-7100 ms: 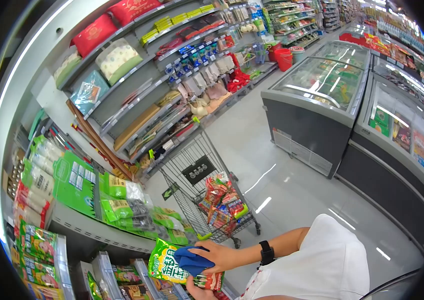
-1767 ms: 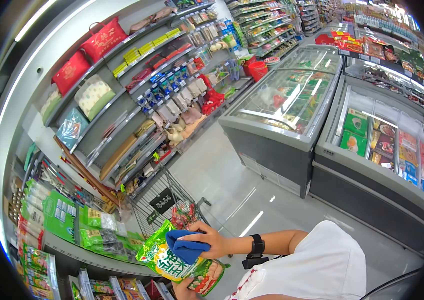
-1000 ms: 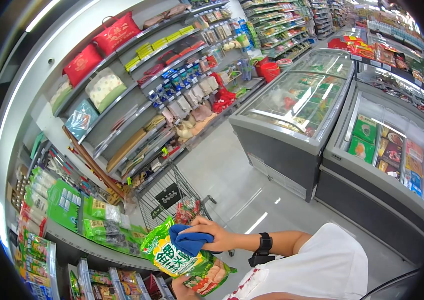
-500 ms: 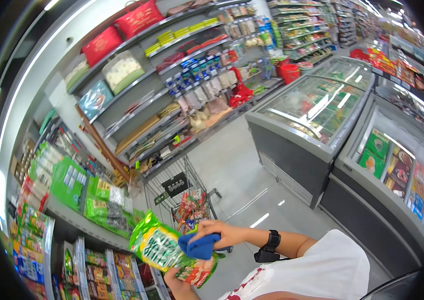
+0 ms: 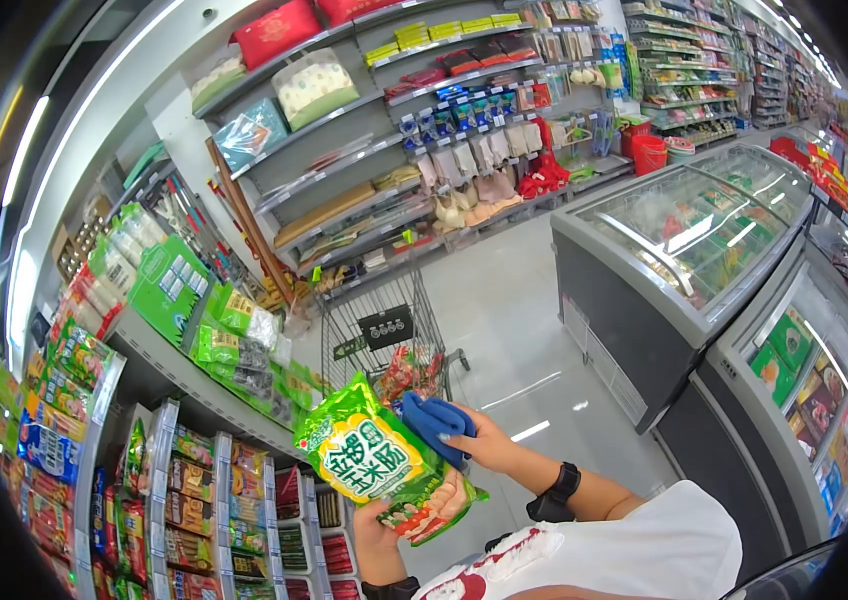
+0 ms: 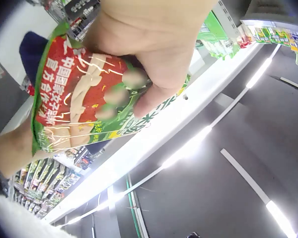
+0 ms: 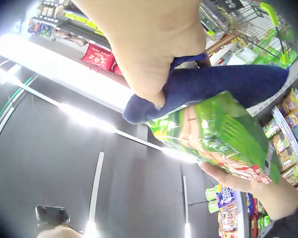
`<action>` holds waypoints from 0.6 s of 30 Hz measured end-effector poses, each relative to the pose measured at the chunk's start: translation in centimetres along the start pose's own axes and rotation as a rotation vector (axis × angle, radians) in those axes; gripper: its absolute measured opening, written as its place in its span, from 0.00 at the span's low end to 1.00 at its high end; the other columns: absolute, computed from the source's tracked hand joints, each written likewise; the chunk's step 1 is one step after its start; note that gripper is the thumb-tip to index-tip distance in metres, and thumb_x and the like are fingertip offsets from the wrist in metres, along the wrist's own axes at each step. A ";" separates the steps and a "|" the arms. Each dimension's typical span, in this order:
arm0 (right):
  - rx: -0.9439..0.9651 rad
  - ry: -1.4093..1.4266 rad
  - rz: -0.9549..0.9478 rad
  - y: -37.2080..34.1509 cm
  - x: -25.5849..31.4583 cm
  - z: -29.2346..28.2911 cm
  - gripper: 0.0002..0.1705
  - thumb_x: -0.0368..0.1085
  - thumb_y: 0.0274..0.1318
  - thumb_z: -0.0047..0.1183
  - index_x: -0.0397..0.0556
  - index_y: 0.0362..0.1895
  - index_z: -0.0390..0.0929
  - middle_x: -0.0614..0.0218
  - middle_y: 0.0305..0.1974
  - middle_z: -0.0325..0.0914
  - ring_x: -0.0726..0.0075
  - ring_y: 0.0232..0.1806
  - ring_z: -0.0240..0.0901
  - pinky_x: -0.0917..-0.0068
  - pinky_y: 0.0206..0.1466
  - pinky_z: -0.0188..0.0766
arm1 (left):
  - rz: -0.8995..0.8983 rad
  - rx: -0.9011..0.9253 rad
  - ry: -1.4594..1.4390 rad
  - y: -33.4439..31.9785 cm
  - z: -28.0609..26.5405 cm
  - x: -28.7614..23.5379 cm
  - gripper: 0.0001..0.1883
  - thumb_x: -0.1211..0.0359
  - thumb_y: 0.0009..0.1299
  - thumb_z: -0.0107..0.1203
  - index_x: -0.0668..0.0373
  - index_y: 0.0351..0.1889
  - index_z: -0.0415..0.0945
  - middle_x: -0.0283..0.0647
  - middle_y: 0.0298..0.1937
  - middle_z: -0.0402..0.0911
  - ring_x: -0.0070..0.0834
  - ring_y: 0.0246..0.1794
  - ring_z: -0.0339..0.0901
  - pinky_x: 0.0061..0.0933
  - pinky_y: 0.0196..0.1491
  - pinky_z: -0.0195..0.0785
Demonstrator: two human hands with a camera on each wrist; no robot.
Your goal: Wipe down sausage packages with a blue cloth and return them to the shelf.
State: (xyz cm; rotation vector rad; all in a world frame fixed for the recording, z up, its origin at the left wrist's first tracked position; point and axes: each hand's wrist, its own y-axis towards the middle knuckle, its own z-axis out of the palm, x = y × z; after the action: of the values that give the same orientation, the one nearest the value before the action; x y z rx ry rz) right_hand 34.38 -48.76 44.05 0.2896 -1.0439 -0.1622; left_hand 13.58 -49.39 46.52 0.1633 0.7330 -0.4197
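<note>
My left hand (image 5: 374, 530) grips a green and yellow bag of corn sausages (image 5: 369, 455) by its lower left edge, its printed front tilted up toward the head camera. In the left wrist view, the thumb of the left hand (image 6: 144, 44) lies across the bag's printed face (image 6: 72, 99). My right hand (image 5: 492, 445) pinches a folded blue cloth (image 5: 434, 425) at the bag's upper right edge. In the right wrist view the cloth (image 7: 223, 84) lies along the edge of the bag (image 7: 233, 134), and the right hand (image 7: 144, 44) has its fingers curled into it.
A shopping cart (image 5: 384, 326) with red snack packs stands just beyond the bag. Shelves of packaged snacks (image 5: 189, 500) run along the lower left, below green-packed goods (image 5: 172, 283). Glass-topped freezers (image 5: 634, 330) stand at right, a household-goods shelf (image 5: 344, 210) behind.
The head view has swung, so the shelves and freezers sit further right. The cloth has shifted from over the bag's front to its upper right edge, and more of the printed front shows.
</note>
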 end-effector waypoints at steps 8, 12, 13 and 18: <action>0.168 0.198 0.203 -0.4 -0.5 1.3 0.27 0.35 0.62 0.37 0.45 0.64 0.50 0.67 0.61 0.56 0.75 0.60 0.52 0.76 0.63 0.48 | 0.007 -0.048 0.028 0.4 -2.0 0.6 0.32 0.73 0.50 0.51 0.66 0.57 0.60 0.48 0.54 0.69 0.43 0.54 0.67 0.45 0.59 0.58; 0.189 0.169 0.355 -0.2 -1.9 1.1 0.27 0.36 0.62 0.34 0.46 0.65 0.49 0.66 0.64 0.50 0.73 0.64 0.46 0.73 0.65 0.45 | -0.055 0.046 0.035 0.4 -2.9 0.5 0.33 0.73 0.51 0.51 0.65 0.58 0.59 0.48 0.56 0.67 0.44 0.56 0.66 0.45 0.60 0.56; 0.192 0.095 0.341 -0.2 -2.0 1.0 0.27 0.37 0.62 0.35 0.46 0.64 0.49 0.65 0.64 0.49 0.71 0.64 0.45 0.71 0.65 0.45 | -0.038 0.065 0.044 0.4 -3.1 0.7 0.32 0.73 0.51 0.50 0.64 0.59 0.58 0.48 0.57 0.67 0.44 0.56 0.65 0.45 0.60 0.56; 0.171 -0.779 -0.118 0.5 -3.2 -0.6 0.29 0.38 0.58 0.42 0.49 0.63 0.51 0.62 0.63 0.49 0.64 0.64 0.45 0.66 0.64 0.46 | -0.030 -0.001 -0.047 0.4 -2.5 1.2 0.30 0.72 0.55 0.48 0.65 0.58 0.58 0.50 0.55 0.68 0.44 0.55 0.66 0.46 0.59 0.57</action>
State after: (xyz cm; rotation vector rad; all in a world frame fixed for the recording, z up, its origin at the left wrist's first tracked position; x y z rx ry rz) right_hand 33.33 -47.32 41.31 0.4605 -1.8185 -0.3059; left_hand 13.03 -48.70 43.89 0.1412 0.6898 -0.4499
